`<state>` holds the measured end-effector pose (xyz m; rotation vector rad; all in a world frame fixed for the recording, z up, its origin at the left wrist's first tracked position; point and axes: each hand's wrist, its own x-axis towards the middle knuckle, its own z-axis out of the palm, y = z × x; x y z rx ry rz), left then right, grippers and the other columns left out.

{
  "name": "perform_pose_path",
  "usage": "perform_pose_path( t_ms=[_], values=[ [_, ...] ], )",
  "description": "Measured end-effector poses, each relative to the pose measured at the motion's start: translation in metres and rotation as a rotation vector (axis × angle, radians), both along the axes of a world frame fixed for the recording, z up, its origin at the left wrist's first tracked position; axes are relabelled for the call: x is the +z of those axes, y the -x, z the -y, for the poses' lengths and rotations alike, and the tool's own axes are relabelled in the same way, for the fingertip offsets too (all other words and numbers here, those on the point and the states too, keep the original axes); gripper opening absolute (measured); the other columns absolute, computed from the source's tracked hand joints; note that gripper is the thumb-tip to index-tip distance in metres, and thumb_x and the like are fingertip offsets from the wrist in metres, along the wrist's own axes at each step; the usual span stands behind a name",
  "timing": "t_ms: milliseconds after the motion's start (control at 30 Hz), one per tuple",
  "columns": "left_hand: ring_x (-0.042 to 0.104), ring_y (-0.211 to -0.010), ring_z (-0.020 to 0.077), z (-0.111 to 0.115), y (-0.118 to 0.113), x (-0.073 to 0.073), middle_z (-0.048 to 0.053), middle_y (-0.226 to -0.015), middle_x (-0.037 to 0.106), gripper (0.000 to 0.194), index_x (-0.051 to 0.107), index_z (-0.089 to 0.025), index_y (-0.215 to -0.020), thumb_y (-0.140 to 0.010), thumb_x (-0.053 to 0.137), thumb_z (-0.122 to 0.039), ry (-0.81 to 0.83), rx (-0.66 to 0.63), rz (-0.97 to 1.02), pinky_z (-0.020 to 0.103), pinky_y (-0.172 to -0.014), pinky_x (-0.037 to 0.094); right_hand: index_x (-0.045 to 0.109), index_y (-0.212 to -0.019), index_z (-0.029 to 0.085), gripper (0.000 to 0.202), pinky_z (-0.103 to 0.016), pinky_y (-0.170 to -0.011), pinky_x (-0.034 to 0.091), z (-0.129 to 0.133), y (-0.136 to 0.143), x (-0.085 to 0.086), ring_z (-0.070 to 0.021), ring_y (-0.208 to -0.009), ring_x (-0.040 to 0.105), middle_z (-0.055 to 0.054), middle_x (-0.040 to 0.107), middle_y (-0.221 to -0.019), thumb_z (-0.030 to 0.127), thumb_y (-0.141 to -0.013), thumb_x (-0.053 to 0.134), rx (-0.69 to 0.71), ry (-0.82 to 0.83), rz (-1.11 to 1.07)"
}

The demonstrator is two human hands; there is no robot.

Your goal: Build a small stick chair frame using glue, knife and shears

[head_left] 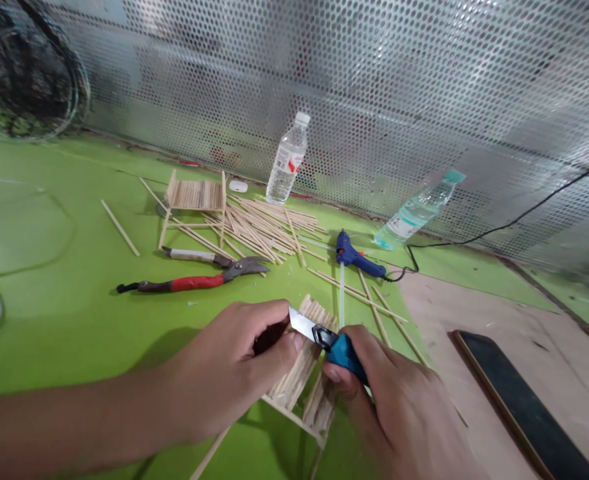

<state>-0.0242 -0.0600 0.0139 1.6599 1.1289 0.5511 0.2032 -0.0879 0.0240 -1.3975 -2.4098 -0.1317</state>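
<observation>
In the lower middle is a small model of glued wooden sticks (291, 380), tilted, with thin legs pointing toward the bottom edge. My left hand (224, 370) grips it from the left, thumb and index finger at its upper part. My right hand (399, 393) is wrapped round the blue handle of a utility knife (347, 355). Its blade is out and lies across the top of the model, the tip close to my left index finger. Whether the blade touches the wood, I cannot tell. My right palm hides the knife's rear end.
Behind are pruning shears (199, 280), a stick-built chair-like model (197, 195), a pile of loose sticks (264, 230) and a blue glue gun (357, 257). Two bottles, one upright (287, 163), one tilted (417, 212), stand by the perforated metal panel (354, 87). A phone (519, 400) lies right.
</observation>
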Motion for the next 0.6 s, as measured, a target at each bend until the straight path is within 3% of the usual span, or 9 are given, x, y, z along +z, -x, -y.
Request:
perform_pose_path(
  t_ms=[267, 333, 400, 500, 533, 600],
  values=[
    [0.039, -0.06, 0.0113, -0.001, 0.0, 0.0, -0.005, -0.07, 0.047, 0.038, 0.052, -0.022, -0.082, -0.104, 0.046, -0.053, 0.074, 0.008, 0.059, 0.026, -0.049, 0.03, 0.045, -0.09, 0.027, 0.024, -0.027, -0.043, 0.032, -0.005, -0.004, -0.006, -0.0175, -0.044, 0.058, 0.004, 0.06, -0.064, 0.043, -0.107, 0.043, -0.024, 0.021, 0.014],
    [0.043, -0.059, 0.0113, 0.003, 0.002, 0.001, -0.004, -0.07, 0.05, 0.034, 0.054, -0.022, -0.082, -0.103, 0.048, -0.048, 0.113, -0.06, 0.062, 0.026, -0.048, 0.03, 0.047, -0.09, 0.027, 0.028, -0.026, -0.042, 0.03, -0.017, -0.017, -0.006, -0.0181, -0.042, 0.056, 0.004, 0.059, -0.06, 0.047, -0.107, 0.042, -0.094, 0.012, 0.03],
    [0.044, -0.057, 0.0114, 0.006, 0.003, 0.003, -0.003, -0.067, 0.049, 0.032, 0.054, -0.021, -0.077, -0.099, 0.053, -0.043, 0.105, -0.132, 0.073, 0.026, -0.047, 0.028, 0.05, -0.09, 0.026, 0.036, -0.026, -0.04, 0.024, -0.031, -0.033, -0.006, -0.0184, -0.033, 0.047, 0.005, 0.051, -0.049, 0.056, -0.107, 0.038, -0.273, -0.088, 0.057],
    [0.041, -0.055, 0.0108, 0.004, 0.006, 0.005, -0.004, -0.066, 0.046, 0.033, 0.053, -0.022, -0.077, -0.098, 0.054, -0.047, 0.085, -0.01, 0.153, 0.025, -0.045, 0.028, 0.05, -0.089, 0.026, 0.039, -0.027, -0.043, 0.029, -0.041, -0.047, -0.003, -0.0213, -0.04, 0.053, 0.004, 0.051, -0.049, 0.06, -0.105, 0.038, -0.404, -0.131, 0.017],
    [0.04, -0.054, 0.0107, 0.002, 0.006, 0.006, -0.004, -0.067, 0.046, 0.033, 0.055, -0.022, -0.08, -0.1, 0.052, -0.048, 0.094, 0.061, 0.152, 0.024, -0.045, 0.029, 0.05, -0.089, 0.026, 0.038, -0.027, -0.044, 0.03, -0.04, -0.045, -0.001, -0.0205, -0.04, 0.052, 0.004, 0.051, -0.05, 0.059, -0.105, 0.038, -0.382, -0.103, -0.019],
    [0.041, -0.054, 0.0109, -0.002, 0.006, 0.006, -0.003, -0.069, 0.05, 0.03, 0.056, -0.022, -0.082, -0.099, 0.053, -0.047, 0.171, 0.039, 0.081, 0.024, -0.045, 0.031, 0.05, -0.09, 0.026, 0.036, -0.027, -0.042, 0.031, -0.034, -0.035, 0.002, -0.0182, -0.039, 0.051, 0.004, 0.053, -0.052, 0.056, -0.106, 0.039, -0.304, -0.035, -0.095]
  ],
)
